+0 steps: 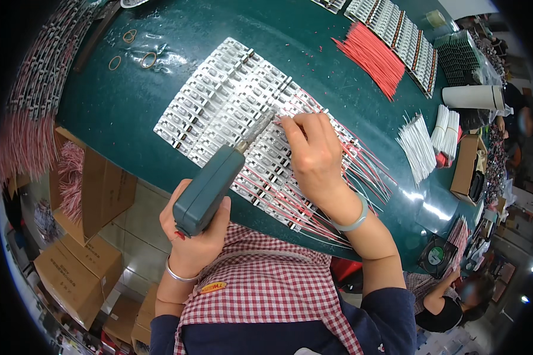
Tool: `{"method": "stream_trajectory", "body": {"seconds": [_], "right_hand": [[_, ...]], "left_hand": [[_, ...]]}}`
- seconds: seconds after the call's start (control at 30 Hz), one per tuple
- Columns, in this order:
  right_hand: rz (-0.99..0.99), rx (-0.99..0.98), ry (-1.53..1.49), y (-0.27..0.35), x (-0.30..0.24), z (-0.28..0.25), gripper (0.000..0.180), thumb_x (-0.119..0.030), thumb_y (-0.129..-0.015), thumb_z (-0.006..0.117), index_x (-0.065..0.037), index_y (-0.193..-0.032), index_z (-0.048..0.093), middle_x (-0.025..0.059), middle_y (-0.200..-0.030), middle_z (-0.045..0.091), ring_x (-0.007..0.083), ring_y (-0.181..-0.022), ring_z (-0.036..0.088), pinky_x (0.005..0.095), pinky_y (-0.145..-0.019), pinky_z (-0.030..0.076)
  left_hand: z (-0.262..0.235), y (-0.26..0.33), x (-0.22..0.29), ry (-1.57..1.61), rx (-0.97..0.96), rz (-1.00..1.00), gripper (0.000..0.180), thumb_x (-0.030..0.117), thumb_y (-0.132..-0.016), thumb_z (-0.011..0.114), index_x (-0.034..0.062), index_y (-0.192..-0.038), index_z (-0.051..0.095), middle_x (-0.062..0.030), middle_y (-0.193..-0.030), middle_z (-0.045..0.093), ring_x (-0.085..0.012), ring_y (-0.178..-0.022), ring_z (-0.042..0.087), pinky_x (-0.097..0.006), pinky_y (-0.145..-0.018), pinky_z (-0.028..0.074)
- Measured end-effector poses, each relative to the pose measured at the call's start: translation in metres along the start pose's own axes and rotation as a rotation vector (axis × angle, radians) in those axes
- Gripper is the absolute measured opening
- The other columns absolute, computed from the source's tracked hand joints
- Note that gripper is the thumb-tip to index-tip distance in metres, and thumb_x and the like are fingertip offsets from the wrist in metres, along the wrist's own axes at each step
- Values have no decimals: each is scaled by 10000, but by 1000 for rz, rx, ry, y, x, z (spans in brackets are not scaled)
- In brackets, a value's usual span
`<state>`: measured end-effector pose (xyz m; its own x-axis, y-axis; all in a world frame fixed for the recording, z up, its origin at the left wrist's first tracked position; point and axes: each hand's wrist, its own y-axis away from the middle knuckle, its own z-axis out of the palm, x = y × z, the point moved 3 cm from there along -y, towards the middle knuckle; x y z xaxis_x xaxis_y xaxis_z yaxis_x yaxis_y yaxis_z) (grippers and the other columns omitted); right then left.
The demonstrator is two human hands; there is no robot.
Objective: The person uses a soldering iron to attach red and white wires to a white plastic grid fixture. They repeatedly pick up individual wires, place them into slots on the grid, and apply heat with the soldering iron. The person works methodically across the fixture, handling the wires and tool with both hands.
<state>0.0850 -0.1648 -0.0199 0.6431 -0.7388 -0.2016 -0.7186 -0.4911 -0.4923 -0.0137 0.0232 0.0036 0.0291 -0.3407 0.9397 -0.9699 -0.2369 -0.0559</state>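
Note:
A dark green soldering gun (210, 186) is gripped in my left hand (196, 253), its metal tip slanting up and right over a panel of small white modules (210, 89). The panel lies across the table in tilted rows. Close to the tip, my right hand (317, 154) pinches with thumb and forefinger; a thin wire seems to be between them, partly hidden by the fingers. Red and white wires (364, 163) trail from the panel's right and near rows, some passing under my right wrist.
Loose red wires (373, 59) and white wires (417, 151) lie at the right on the green table (124, 100). More panels (397, 35) rest behind them. Wired strips (47, 77) hang over the left edge, above cardboard boxes (80, 275). A small fan (436, 255) stands near a co-worker (444, 305).

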Motion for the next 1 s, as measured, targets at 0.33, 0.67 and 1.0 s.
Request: {"method": "stream_trajectory", "body": {"seconds": [0.33, 0.67, 1.0], "right_hand": [[9, 0, -10, 2, 1, 1, 297, 21, -671, 617, 54, -967, 627, 120, -875, 558, 262, -784, 543, 351, -656, 473], [21, 72, -96, 9, -4, 0, 303, 43, -678, 623, 26, -980, 635, 102, -866, 575, 251, -770, 552, 353, -638, 469], [18, 50, -99, 8, -6, 1, 275, 53, -682, 637, 21, -955, 626, 105, -866, 570, 255, -757, 539, 350, -617, 461]], "left_hand": [[-6, 6, -4, -12, 47, 64, 212, -25, -726, 735, -61, -925, 673, -104, -854, 665, -170, -674, 638, -266, -615, 510], [-10, 9, -5, -13, 24, 42, 216, -34, -734, 732, -75, -933, 661, -128, -872, 667, -167, -694, 645, -266, -611, 505], [-8, 10, -7, 43, 7, 42, 190, -43, -740, 724, -67, -915, 655, -113, -872, 652, -154, -696, 631, -262, -608, 494]]}}
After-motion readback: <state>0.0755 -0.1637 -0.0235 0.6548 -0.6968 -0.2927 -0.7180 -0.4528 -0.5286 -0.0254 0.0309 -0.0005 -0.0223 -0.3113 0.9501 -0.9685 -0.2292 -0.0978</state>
